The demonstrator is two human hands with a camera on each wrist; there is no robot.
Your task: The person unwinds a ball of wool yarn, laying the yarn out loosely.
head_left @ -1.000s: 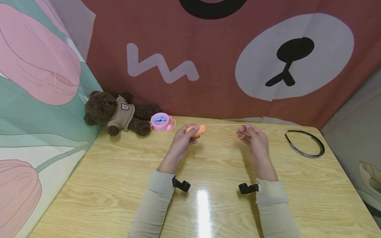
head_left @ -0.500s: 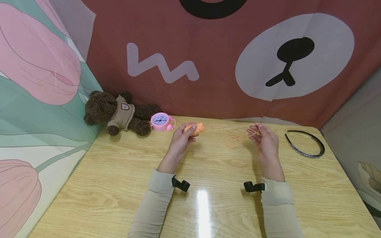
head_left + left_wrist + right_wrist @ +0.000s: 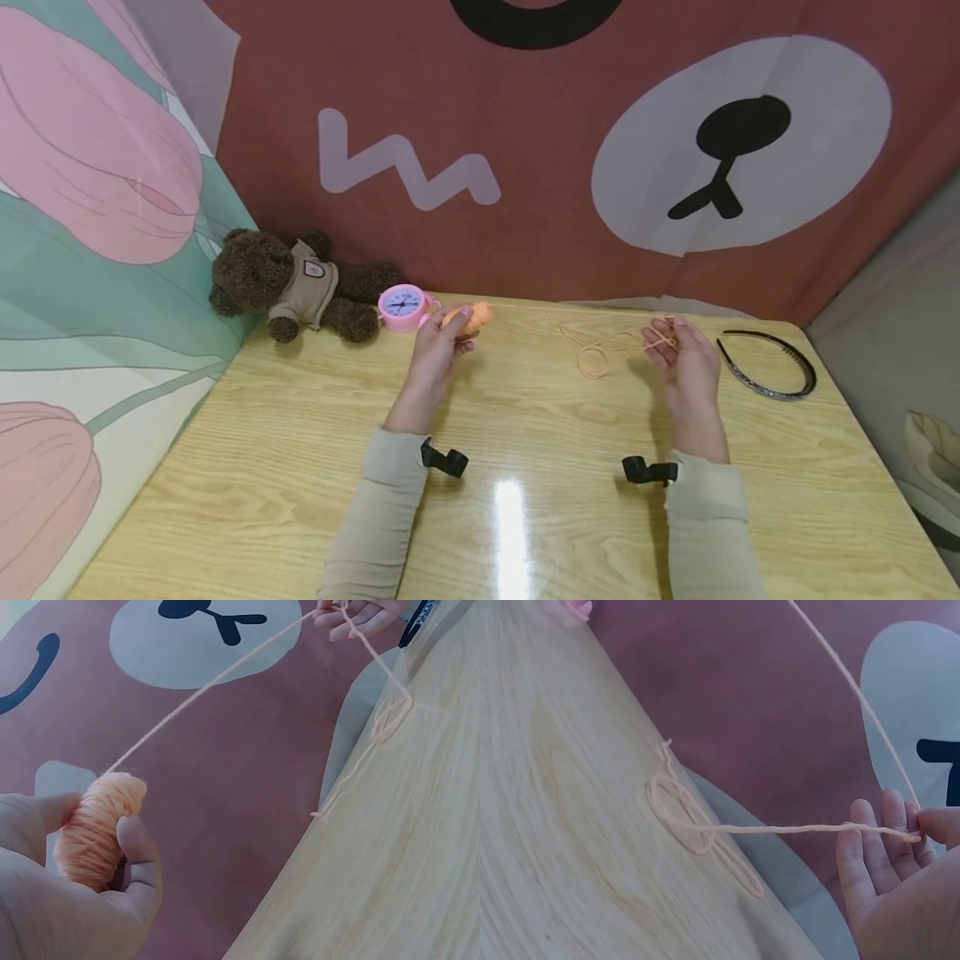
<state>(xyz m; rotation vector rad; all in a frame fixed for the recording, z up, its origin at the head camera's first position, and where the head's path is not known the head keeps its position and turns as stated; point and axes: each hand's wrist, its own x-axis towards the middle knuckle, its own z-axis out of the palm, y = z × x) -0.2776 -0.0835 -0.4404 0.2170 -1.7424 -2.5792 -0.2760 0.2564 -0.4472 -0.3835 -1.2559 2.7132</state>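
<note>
In the head view my left hand (image 3: 437, 354) grips a small wound ball of orange yarn (image 3: 478, 317); the left wrist view shows the ball (image 3: 97, 832) between thumb and fingers. My right hand (image 3: 687, 362), farther right, pinches the strand between thumb and index finger, its other fingers loosely extended in the right wrist view. A taut strand (image 3: 214, 684) runs from the ball to the right hand. From the pinch, the loose end (image 3: 772, 829) trails down to loops of yarn (image 3: 676, 814) lying on the table.
At the back left, a brown teddy bear (image 3: 311, 287) lies on the wooden table (image 3: 555, 433), a pink alarm clock (image 3: 402, 307) by its feet, close to the left hand. Right of the right hand lies a black headband (image 3: 780, 393). A printed cloth (image 3: 525, 233) hangs behind.
The right hand has moved right, away from the ball, and the strand between the hands is longer. The left hand, still gripping the ball, has shifted slightly left. The loose loops have slid a little right.
</note>
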